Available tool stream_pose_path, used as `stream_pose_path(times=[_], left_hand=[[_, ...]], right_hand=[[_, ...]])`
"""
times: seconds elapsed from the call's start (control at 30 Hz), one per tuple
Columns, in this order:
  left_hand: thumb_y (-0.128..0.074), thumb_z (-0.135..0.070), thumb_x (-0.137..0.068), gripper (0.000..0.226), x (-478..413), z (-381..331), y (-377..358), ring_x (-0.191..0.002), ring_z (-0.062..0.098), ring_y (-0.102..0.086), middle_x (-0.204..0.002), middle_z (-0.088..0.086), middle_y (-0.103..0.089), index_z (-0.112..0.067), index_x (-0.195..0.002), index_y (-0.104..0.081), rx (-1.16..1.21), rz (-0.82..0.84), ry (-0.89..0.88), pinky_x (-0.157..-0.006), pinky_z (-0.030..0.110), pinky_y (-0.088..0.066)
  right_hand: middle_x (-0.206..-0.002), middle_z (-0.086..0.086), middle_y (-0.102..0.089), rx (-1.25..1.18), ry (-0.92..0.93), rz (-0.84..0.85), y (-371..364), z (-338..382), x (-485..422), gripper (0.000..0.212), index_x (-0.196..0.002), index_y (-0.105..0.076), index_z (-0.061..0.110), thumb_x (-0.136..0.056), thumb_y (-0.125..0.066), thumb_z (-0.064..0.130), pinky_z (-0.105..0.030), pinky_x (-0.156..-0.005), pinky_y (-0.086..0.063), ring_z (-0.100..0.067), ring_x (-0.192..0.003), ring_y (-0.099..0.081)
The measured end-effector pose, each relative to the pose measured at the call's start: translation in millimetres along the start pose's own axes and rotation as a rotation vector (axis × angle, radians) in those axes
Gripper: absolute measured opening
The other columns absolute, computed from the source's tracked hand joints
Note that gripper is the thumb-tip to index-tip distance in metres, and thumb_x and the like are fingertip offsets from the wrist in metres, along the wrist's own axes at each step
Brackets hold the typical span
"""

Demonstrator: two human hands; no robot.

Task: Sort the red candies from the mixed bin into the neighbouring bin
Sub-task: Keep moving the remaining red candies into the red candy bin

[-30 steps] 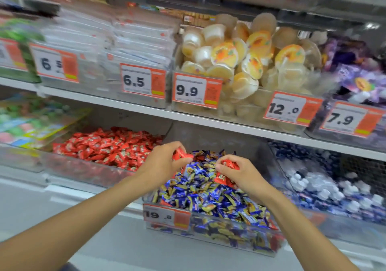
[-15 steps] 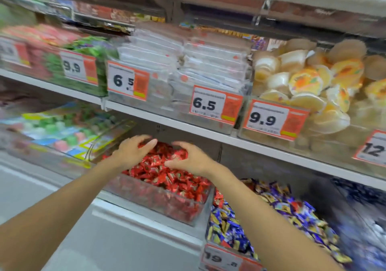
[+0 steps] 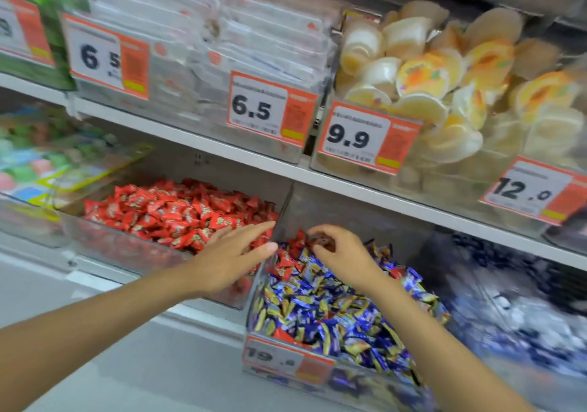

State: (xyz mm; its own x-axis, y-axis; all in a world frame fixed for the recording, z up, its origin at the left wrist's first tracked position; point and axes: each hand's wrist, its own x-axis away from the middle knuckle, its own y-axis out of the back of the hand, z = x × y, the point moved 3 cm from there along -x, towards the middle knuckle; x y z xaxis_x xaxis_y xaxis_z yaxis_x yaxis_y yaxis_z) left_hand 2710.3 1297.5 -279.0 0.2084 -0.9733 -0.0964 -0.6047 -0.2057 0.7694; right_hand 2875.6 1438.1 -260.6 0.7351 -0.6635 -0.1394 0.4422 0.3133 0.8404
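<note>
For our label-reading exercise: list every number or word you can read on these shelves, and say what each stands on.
"9": cut-off far-left tag.
"6 5": left tag, on a clear-packet bin.
"6.5": middle tag, on the next clear-packet bin.
"9.9": tag on the jelly-cup bin.
"12.0": right tag, upper shelf.
"19": tag on the mixed bin; digits after it blurred.
Small print and candy wrappers: too blurred to read.

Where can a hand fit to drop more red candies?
Open gap: between the red candies and the white shelf above them. The mixed bin looks bare at its back, behind the right hand. Crowded: its front, and the divider where the left hand reaches.
</note>
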Motion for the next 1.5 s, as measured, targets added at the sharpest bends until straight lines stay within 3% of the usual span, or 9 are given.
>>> stream_pose_path(times=[0.27,0.47,0.6,0.7,0.83,0.97,1.13,1.33,1.5], left_hand=[[-0.019,-0.085,-0.067,0.065,-1,0,-3,-0.135,0.002,-0.028,-0.146,-0.022,-0.034,-0.061,-0.127,-0.019,0.045,-0.047,-0.01,-0.118,0.04,-0.014],[-0.026,-0.081,-0.073,0.061,-4,7,-4,-0.134,0.008,-0.037,-0.144,-0.015,-0.044,-0.058,-0.13,-0.028,0.101,-0.082,-0.02,-0.113,0.045,-0.026],[-0.034,-0.076,-0.07,0.07,2,-1,3,-0.134,0.003,-0.033,-0.145,-0.018,-0.039,-0.049,-0.135,-0.036,0.157,-0.09,-0.01,-0.115,0.041,-0.025],[-0.036,-0.073,-0.067,0.08,4,-21,13,-0.129,0.001,-0.034,-0.139,-0.021,-0.039,-0.038,-0.14,-0.039,0.093,-0.164,-0.057,-0.111,0.031,-0.026],[-0.053,-0.055,-0.077,0.066,-5,-62,17,-0.128,0.01,-0.04,-0.135,-0.011,-0.048,-0.029,-0.137,-0.045,0.046,-0.256,-0.148,-0.109,0.031,-0.031],[-0.06,-0.028,-0.089,0.045,-7,-103,-4,-0.126,0.003,-0.038,-0.126,-0.02,-0.046,-0.029,-0.132,-0.048,0.072,-0.253,-0.227,-0.106,0.022,-0.027],[-0.056,-0.029,-0.093,0.041,-18,-117,-50,-0.127,0.007,-0.042,-0.136,-0.011,-0.046,-0.028,-0.134,-0.046,0.022,-0.069,-0.189,-0.109,0.032,-0.034],[-0.05,-0.028,-0.097,0.041,-41,-106,-84,-0.132,0.015,-0.041,-0.144,-0.001,-0.043,-0.023,-0.137,-0.043,0.038,0.065,-0.045,-0.103,0.029,-0.036],[-0.045,-0.027,-0.099,0.035,-49,-112,-98,-0.122,0.013,-0.048,-0.126,-0.003,-0.053,-0.024,-0.134,-0.047,0.149,0.07,-0.026,-0.089,0.023,-0.036]], right_hand=[[-0.14,-0.007,-0.046,0.447,0.0,0.33,-83,-27,-65,0.077,-0.139,-0.042,0.027,-0.076,-0.057,0.069,-0.046,-0.108,-0.033,-0.031,-0.13,-0.041],[-0.125,-0.008,-0.058,0.433,0.05,0.481,-59,-24,-48,0.048,-0.132,-0.05,0.026,-0.088,-0.063,0.04,-0.033,-0.091,-0.042,-0.029,-0.114,-0.053],[-0.088,-0.004,-0.056,0.171,0.015,0.349,-11,-33,-10,0.018,-0.088,-0.054,0.015,-0.086,-0.066,0.028,-0.034,-0.073,-0.041,-0.021,-0.082,-0.054],[-0.092,-0.007,-0.063,-0.071,-0.046,0.211,32,-46,27,0.01,-0.089,-0.061,0.017,-0.085,-0.07,0.019,-0.035,-0.073,-0.05,-0.017,-0.074,-0.059],[-0.089,-0.006,-0.063,-0.351,-0.116,0.035,69,-52,70,0.018,-0.101,-0.064,0.016,-0.089,-0.064,0.003,-0.018,-0.052,-0.048,-0.006,-0.053,-0.059],[-0.093,-0.008,-0.065,-0.437,-0.169,-0.051,83,-57,92,0.026,-0.117,-0.06,0.02,-0.093,-0.059,0.009,-0.018,-0.052,-0.046,-0.01,-0.058,-0.06],[-0.122,-0.01,-0.059,-0.76,-0.218,-0.004,86,-64,97,0.041,-0.13,-0.052,0.023,-0.094,-0.054,0.002,-0.043,-0.083,-0.058,-0.031,-0.102,-0.067],[-0.127,-0.001,-0.06,-0.802,-0.222,0.045,87,-73,98,0.038,-0.127,-0.055,0.023,-0.093,-0.059,0.007,-0.046,-0.097,-0.05,-0.024,-0.108,-0.066],[-0.113,-0.002,-0.06,-0.679,-0.191,0.019,85,-78,103,0.028,-0.116,-0.061,0.019,-0.09,-0.063,0.007,-0.042,-0.073,-0.054,-0.026,-0.082,-0.066]])
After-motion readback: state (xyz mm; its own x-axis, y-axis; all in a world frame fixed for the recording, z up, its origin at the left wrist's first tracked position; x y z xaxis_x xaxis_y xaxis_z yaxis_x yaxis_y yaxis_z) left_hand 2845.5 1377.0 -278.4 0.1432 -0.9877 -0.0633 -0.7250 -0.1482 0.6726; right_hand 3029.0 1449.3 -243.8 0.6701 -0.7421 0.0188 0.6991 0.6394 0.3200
